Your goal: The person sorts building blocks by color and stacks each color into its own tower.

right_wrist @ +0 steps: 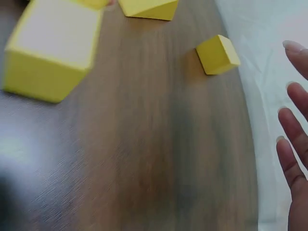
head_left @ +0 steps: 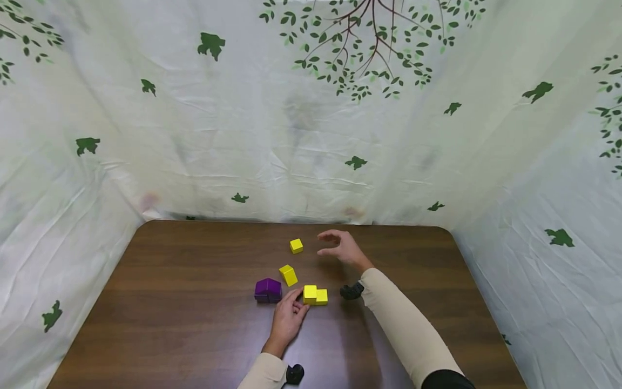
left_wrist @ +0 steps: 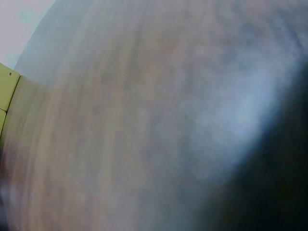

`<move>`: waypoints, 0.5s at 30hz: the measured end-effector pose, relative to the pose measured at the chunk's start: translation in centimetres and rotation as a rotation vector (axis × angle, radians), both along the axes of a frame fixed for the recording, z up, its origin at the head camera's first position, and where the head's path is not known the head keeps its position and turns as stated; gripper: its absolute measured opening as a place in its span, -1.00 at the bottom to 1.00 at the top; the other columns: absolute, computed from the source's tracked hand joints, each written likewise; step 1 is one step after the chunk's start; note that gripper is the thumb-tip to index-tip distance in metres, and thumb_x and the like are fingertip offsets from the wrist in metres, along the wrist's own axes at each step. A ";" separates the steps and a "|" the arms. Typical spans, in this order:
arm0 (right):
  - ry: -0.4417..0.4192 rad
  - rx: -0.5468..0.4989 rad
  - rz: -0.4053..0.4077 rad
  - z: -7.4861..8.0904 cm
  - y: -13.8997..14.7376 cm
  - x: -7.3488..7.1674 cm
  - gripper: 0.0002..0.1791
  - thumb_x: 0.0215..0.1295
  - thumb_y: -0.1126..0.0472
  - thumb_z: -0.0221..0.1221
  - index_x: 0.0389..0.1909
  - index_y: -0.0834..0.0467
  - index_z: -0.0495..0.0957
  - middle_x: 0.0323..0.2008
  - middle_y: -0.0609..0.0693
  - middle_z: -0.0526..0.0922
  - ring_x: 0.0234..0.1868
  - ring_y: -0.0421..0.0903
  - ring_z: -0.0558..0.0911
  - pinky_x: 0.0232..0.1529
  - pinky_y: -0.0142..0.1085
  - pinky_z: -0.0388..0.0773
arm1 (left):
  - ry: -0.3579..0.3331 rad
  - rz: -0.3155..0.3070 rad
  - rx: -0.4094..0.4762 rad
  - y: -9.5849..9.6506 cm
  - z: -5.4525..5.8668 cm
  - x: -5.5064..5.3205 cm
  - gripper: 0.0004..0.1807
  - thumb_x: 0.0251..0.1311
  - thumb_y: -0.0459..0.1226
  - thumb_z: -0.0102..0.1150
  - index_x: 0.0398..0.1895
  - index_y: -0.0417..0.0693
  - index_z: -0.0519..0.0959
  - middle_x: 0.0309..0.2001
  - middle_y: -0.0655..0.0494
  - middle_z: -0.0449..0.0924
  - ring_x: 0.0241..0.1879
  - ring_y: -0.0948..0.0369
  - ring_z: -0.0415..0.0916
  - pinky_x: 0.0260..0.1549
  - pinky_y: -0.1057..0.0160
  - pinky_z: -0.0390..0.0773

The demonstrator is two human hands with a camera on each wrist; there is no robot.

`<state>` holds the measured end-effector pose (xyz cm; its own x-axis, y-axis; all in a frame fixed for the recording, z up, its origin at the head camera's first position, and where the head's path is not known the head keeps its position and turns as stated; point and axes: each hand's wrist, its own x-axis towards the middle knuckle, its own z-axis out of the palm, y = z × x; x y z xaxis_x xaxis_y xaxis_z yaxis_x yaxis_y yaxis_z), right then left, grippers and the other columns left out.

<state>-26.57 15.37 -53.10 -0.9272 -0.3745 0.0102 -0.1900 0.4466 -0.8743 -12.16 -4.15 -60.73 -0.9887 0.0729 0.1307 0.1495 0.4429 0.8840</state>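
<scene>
My left hand (head_left: 288,323) is at two adjoining yellow blocks, a taller-looking one (head_left: 310,294) and a lower-looking one (head_left: 322,297). Its index finger lies along the left side of the first, with the thumb at its front corner, holding it between them. In the left wrist view only a yellow edge (left_wrist: 7,89) shows, and the hand is out of sight. My right hand (head_left: 344,248) hovers over the far part of the table, fingers apart and holding nothing. Left of it sits a small yellow cube (head_left: 296,246), also seen in the right wrist view beside the spread fingers (right_wrist: 293,127).
A tilted yellow block (head_left: 289,275) lies between the far cube and the left hand. Purple blocks (head_left: 268,290) stand just left of that hand. The brown wooden table (head_left: 194,324) ends at a white leaf-print curtain (head_left: 291,135).
</scene>
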 end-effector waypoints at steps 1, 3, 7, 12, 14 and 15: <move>-0.006 0.003 0.011 0.0 -0.4 -0.6 -0.52 0.13 0.29 0.36 0.09 0.28 0.54 0.04 0.12 0.61 0.12 0.12 0.52 0.16 0.05 0.39 | 0.002 0.000 0.000 0.0 0.0 0.0 -0.52 0.07 -0.46 0.33 0.10 -0.41 0.50 -0.03 -0.15 0.56 -0.44 0.28 0.50 -0.45 0.39 0.54; -0.024 0.009 0.028 -0.1 -1.3 -1.4 -0.53 0.12 0.30 0.37 0.08 0.28 0.54 0.04 0.10 0.62 0.12 0.08 0.53 0.17 0.01 0.40 | 0.002 -0.004 -0.005 0.0 0.0 0.0 -0.53 0.07 -0.46 0.32 0.10 -0.41 0.50 -0.03 -0.15 0.56 -0.44 0.29 0.50 -0.44 0.39 0.54; -0.052 0.072 0.060 -0.4 -2.8 -2.6 -0.54 0.09 0.32 0.38 0.06 0.23 0.58 0.02 0.05 0.63 0.10 0.03 0.53 0.14 -0.06 0.45 | -0.004 -0.011 -0.013 0.0 0.0 0.0 -0.53 0.09 -0.45 0.32 0.11 -0.39 0.50 -0.02 -0.14 0.56 -0.42 0.31 0.49 -0.43 0.40 0.54; -0.080 0.180 0.124 -0.9 -4.0 -3.7 -0.50 0.09 0.31 0.39 0.10 0.17 0.55 0.08 0.07 0.59 0.11 0.07 0.53 0.08 -0.11 0.51 | -0.020 0.002 -0.022 0.1 -0.1 0.1 -0.52 0.09 -0.44 0.33 0.12 -0.37 0.50 -0.01 -0.13 0.56 -0.42 0.31 0.49 -0.42 0.39 0.54; -0.094 0.215 0.141 -1.0 -4.3 -4.0 -0.47 0.08 0.31 0.39 0.13 0.16 0.53 0.13 0.07 0.55 0.13 0.07 0.52 0.07 -0.13 0.52 | -0.026 0.007 -0.026 0.1 -0.1 0.1 -0.52 0.09 -0.44 0.33 0.12 -0.37 0.50 -0.01 -0.13 0.56 -0.41 0.30 0.50 -0.42 0.39 0.55; -0.101 0.227 0.145 -1.1 -4.4 -4.1 -0.45 0.08 0.32 0.39 0.14 0.16 0.51 0.15 0.07 0.54 0.14 0.08 0.52 0.06 -0.14 0.52 | -0.034 0.008 -0.028 0.2 -0.1 0.0 -0.52 0.09 -0.43 0.33 0.12 -0.36 0.50 -0.01 -0.12 0.56 -0.41 0.30 0.50 -0.42 0.39 0.55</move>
<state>-30.71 10.92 -54.15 -0.8556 -0.4857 -0.1792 -0.1832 0.6077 -0.7728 -12.12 -3.97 -60.81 -0.9931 0.0677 0.0955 0.1161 0.4683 0.8759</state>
